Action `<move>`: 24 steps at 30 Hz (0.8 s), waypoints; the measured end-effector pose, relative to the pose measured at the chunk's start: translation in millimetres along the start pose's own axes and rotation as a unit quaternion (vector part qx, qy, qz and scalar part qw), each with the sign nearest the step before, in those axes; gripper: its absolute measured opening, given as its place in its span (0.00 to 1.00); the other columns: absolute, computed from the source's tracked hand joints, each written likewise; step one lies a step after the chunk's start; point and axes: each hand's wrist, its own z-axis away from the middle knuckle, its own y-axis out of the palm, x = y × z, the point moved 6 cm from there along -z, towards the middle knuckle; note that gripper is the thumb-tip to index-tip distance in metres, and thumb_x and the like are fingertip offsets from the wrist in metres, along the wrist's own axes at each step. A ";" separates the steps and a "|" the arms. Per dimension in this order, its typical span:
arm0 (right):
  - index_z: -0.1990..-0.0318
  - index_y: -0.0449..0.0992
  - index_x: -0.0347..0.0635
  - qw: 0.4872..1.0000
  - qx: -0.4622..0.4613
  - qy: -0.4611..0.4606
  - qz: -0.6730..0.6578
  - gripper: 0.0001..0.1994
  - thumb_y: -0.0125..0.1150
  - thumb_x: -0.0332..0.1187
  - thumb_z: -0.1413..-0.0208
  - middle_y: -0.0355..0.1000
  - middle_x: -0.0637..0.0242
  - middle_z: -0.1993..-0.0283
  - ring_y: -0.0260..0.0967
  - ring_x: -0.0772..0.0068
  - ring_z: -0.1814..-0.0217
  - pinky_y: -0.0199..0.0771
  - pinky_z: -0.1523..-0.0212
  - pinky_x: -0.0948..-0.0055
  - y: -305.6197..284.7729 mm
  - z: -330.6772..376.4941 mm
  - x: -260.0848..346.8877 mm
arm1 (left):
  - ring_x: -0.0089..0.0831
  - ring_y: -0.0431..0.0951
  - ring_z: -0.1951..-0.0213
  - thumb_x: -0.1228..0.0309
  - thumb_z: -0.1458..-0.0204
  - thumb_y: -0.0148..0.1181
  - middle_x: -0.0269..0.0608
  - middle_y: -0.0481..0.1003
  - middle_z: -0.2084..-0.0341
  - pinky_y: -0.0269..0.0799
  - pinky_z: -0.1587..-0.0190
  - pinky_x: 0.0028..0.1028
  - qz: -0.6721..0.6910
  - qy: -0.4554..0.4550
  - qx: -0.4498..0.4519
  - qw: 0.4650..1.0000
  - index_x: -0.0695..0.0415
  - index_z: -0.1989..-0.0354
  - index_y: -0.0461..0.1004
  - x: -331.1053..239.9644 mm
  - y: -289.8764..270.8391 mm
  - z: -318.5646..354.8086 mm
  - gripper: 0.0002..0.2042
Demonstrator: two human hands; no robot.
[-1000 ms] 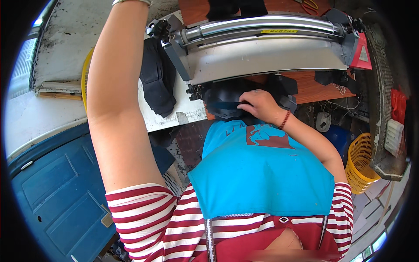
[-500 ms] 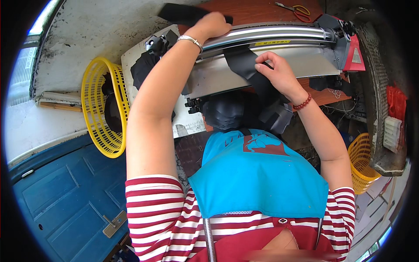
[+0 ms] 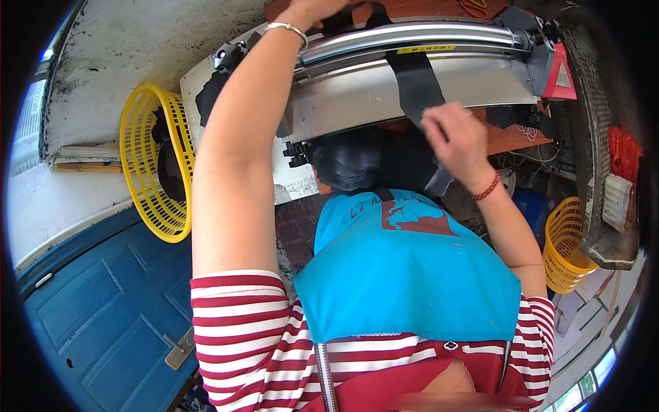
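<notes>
Black, flat and matte, the strip of dark fabric (image 3: 415,82) drapes over the long silver metal roller machine (image 3: 412,41) and hangs down its sloped front plate. The right hand (image 3: 456,141) closes its grip on the strip's lower end, fingers pinched around the edge. The left hand (image 3: 312,10) reaches past the roller's top; its grip is cut off, so I cannot tell. A yellow plastic mesh basket (image 3: 147,165) sits far left of both hands.

blue panelled door (image 3: 103,309), stained white wall (image 3: 137,55)
</notes>
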 end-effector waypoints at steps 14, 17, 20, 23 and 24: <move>0.54 0.80 0.44 0.966 0.247 0.067 -0.034 0.15 0.68 0.42 0.44 0.75 0.58 0.51 0.72 0.50 0.46 0.69 0.44 0.53 155.8 68.4 -1.6 | 0.31 0.77 0.75 0.73 0.41 0.55 0.38 0.75 0.72 0.72 0.81 0.31 0.229 0.090 -0.155 0.957 0.58 0.54 0.76 -59.6 -161.4 42.1 0.09; 0.58 0.80 0.45 0.968 0.218 0.118 0.024 0.13 0.69 0.42 0.45 0.75 0.59 0.53 0.72 0.51 0.47 0.69 0.45 0.53 148.1 68.1 -3.5 | 0.32 0.80 0.70 0.83 0.38 0.43 0.43 0.80 0.62 0.79 0.76 0.31 0.342 0.142 -0.089 0.925 0.60 0.46 0.77 -69.0 -174.2 63.3 0.17; 0.62 0.80 0.46 0.974 0.205 0.099 0.001 0.10 0.70 0.40 0.46 0.75 0.60 0.56 0.72 0.51 0.49 0.69 0.45 0.53 146.7 66.6 -3.1 | 0.35 0.81 0.65 0.83 0.36 0.41 0.47 0.79 0.57 0.82 0.71 0.32 0.333 0.132 -0.116 0.926 0.62 0.49 0.78 -68.3 -192.1 69.2 0.17; 0.63 0.79 0.45 0.979 0.187 0.061 -0.052 0.09 0.71 0.37 0.47 0.75 0.61 0.58 0.72 0.52 0.51 0.70 0.46 0.56 135.6 60.4 2.4 | 0.39 0.81 0.60 0.83 0.36 0.39 0.50 0.78 0.55 0.83 0.68 0.34 0.386 0.146 -0.145 0.899 0.65 0.52 0.79 -70.0 -199.1 62.1 0.17; 0.63 0.79 0.45 0.979 0.186 0.060 -0.050 0.09 0.71 0.37 0.47 0.75 0.61 0.58 0.72 0.52 0.51 0.70 0.46 0.56 130.0 58.3 4.4 | 0.39 0.81 0.60 0.83 0.36 0.39 0.50 0.78 0.55 0.83 0.68 0.34 0.387 0.148 -0.145 0.898 0.65 0.52 0.79 -70.5 -198.8 58.3 0.17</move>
